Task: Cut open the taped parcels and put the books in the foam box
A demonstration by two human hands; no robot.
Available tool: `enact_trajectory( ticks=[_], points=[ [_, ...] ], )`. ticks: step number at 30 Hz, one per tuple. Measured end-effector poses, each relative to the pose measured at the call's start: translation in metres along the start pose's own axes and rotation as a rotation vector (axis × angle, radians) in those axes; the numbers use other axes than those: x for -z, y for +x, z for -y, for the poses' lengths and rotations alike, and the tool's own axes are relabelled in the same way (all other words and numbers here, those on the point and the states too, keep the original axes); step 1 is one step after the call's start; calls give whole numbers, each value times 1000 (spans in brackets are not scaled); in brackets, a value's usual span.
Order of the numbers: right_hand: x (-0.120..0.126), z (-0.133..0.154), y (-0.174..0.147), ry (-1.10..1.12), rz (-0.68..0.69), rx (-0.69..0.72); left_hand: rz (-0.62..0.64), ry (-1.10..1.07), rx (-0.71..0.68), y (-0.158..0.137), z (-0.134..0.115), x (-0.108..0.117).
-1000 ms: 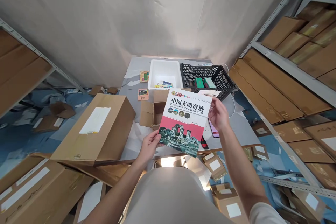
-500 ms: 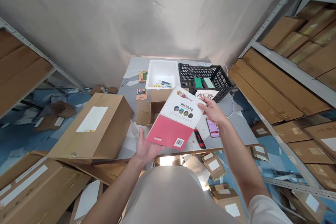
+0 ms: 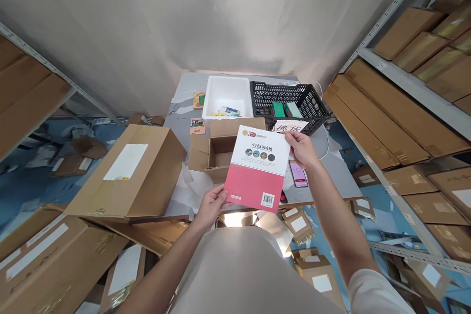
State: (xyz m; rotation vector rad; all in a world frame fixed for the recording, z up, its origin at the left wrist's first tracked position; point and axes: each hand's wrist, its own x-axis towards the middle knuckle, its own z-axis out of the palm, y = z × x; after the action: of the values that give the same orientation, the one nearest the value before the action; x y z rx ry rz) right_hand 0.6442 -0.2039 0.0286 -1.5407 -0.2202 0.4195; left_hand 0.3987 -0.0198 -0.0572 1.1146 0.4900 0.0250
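Between my two hands is a book (image 3: 257, 169) with a white upper half, a pink lower half and a barcode near its bottom right corner. My left hand (image 3: 213, 204) pinches its lower left corner. At the upper right edge, my right hand (image 3: 300, 148) grips it with the thumb on top. Behind the book stands an open cardboard box (image 3: 218, 172), partly covered by it. A phone (image 3: 298, 174) lies by my right wrist. Only the end of a red and black cutter (image 3: 283, 197) shows past the book.
A white tub (image 3: 228, 83) holds several booklets, beside a black crate (image 3: 290, 89) with green boxes. Two small booklets (image 3: 197, 126) lie left of the tub. A large closed carton (image 3: 147, 176) stands at left. Shelves of cartons (image 3: 386, 108) rise on the right.
The book has turned more upright and shifted slightly right, covering most of the cutter. My left hand has gone from an open palm beneath the book to pinching its corner.
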Motion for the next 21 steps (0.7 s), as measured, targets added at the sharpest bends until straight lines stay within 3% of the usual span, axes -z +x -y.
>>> enact_trajectory(
  ticks=[3, 6, 12, 16, 19, 21],
  points=[
    [2, 3, -5, 10, 19, 16, -3, -23, -15, 0, -2, -2],
    [1, 11, -15, 73, 132, 51, 60, -142, 8, -1, -6, -5],
    [-24, 18, -18, 25, 268, 290, 222, -465, 288, -2, -8, -22],
    [-32, 6, -6, 83, 397, 125, 386, -516, 443, -3, -15, -36],
    [-28, 3, -2, 121, 382, 14, 430, -495, 369, -4, -25, -35],
    [-24, 4, -1, 85, 348, -4, 395, -514, 279, -3, -31, -26]
  ],
)
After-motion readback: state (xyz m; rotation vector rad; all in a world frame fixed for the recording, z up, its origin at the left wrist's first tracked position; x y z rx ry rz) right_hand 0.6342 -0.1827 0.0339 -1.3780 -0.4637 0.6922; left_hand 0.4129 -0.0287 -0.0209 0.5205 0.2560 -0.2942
